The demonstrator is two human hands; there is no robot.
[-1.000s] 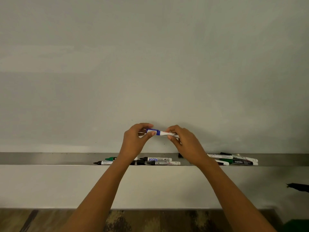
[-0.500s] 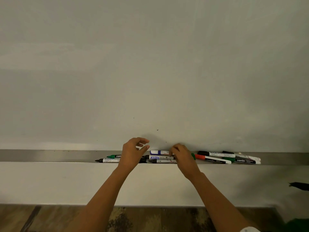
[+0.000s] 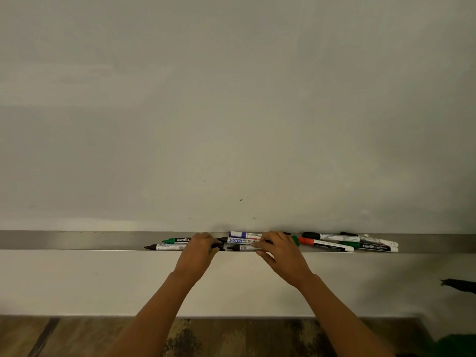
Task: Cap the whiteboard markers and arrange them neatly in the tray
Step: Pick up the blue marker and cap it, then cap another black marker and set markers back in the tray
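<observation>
From the head camera, both my hands are now down at the metal tray point(image 3: 64, 240) under the whiteboard point(image 3: 231, 99), no longer raised with the blue-capped marker point(image 3: 242, 235), which lies at the tray's back. My left hand point(image 3: 199, 249) curls over a black marker point(image 3: 240, 247) (whether it truly grips I cannot tell); my right hand point(image 3: 277, 249) rests its fingers on the same cluster, not visibly clamped. Green marker point(image 3: 177, 240) lies left; red marker point(image 3: 324, 245) and others lie right.

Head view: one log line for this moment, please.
left hand: on markers in tray | right hand: on markers | blue marker: lying in tray
</observation>
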